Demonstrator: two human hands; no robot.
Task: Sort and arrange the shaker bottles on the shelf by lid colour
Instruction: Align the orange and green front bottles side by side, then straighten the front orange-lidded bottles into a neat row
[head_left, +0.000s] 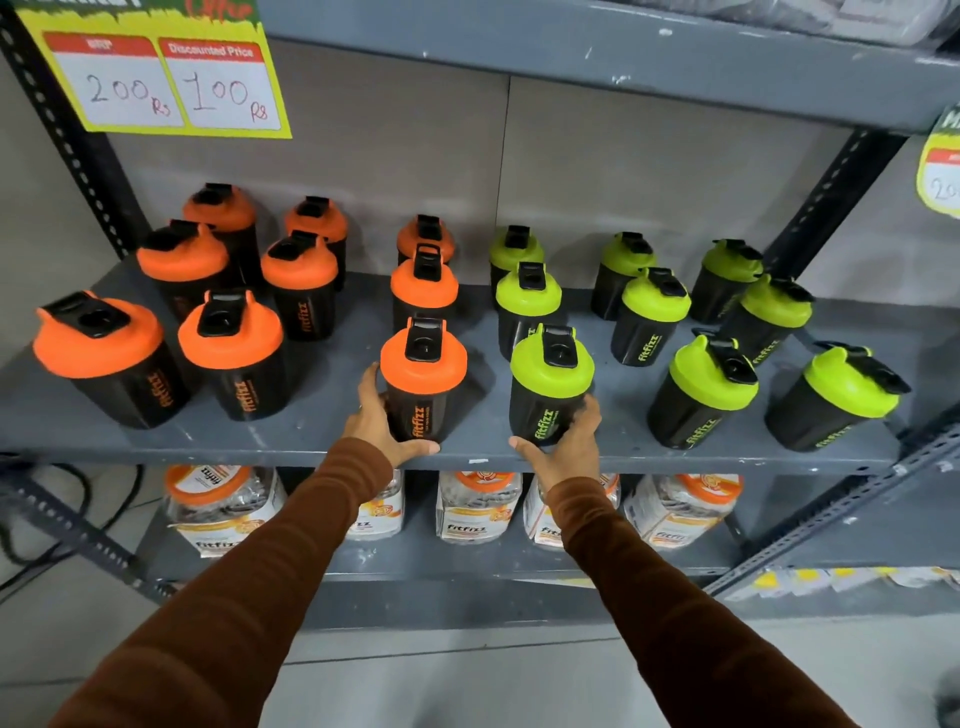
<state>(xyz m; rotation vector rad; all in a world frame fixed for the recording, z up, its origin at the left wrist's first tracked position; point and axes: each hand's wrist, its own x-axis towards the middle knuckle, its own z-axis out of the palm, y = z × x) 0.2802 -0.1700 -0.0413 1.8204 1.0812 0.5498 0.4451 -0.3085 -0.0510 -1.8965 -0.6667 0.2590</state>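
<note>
Each grip clasped one upright bottle at the shelf (291, 441) front: left hand (376, 421) around the orange-lidded shaker (422, 384), right hand (569, 441) around the green-lidded shaker (549, 387), orange group beyond the left grip, green beyond the right.
</note>
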